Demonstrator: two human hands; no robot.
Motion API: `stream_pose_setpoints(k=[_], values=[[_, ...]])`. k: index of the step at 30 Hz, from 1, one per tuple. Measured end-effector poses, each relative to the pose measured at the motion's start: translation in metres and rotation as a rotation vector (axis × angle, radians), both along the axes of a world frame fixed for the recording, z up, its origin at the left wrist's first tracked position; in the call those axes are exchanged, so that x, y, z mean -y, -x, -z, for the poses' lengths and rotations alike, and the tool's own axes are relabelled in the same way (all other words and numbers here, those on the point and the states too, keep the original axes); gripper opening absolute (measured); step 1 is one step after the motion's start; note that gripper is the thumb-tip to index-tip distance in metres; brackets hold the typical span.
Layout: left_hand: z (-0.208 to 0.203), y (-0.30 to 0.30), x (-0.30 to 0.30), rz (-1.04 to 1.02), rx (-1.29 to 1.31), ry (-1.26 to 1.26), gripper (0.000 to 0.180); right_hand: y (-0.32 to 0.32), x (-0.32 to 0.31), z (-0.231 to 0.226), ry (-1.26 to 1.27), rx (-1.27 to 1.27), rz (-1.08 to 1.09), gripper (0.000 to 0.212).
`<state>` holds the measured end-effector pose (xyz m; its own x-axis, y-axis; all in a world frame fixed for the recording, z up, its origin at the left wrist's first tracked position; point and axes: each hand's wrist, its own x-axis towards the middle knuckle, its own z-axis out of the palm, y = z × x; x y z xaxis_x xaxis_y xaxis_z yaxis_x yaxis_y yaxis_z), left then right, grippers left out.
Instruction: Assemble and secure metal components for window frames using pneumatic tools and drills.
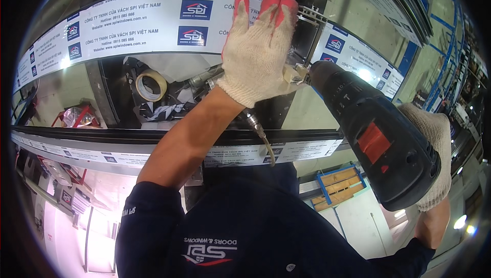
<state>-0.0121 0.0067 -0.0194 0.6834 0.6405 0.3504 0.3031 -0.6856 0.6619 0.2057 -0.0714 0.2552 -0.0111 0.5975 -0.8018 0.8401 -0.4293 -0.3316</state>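
Note:
My left hand (261, 55) wears a cream knitted glove with red fingertips. It lies with its fingers stretched over the right end of a long frame profile (138, 27) covered in printed white-and-blue film. My gloved right hand (434, 145) is wrapped round the rear of a black cordless drill (378, 135) with a red patch. The drill's chuck points to the upper left, close beside my left thumb. The drill's tip and what it touches are hidden by the thumb. Another film-covered profile (353, 58) meets this end at an angle.
Between the far profile and a nearer film-covered profile (245, 151) lie a roll of tape (151, 85) and crumpled scraps (166, 111). A metal air fitting (253, 120) hangs below my left wrist. Stacked profiles (391, 2) stand at the upper right. Blue racks (445, 37) are beyond.

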Motion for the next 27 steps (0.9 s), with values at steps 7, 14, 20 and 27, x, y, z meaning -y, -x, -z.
stream_pose_setpoints(k=[7,14,20,27], values=[[0.003,0.002,-0.001,-0.011,-0.009,-0.015,0.115,0.008,-0.012,0.001,0.007,0.038,0.051,0.042],[0.000,0.002,-0.001,-0.010,-0.025,0.004,0.115,0.025,-0.029,-0.014,-0.021,0.127,-0.156,0.066],[0.001,0.003,-0.001,-0.001,-0.029,-0.012,0.117,0.018,-0.019,-0.014,0.059,0.109,-0.103,0.079],[0.003,0.004,-0.001,0.007,-0.037,0.005,0.112,0.019,-0.021,-0.012,0.056,0.058,-0.011,0.084]])
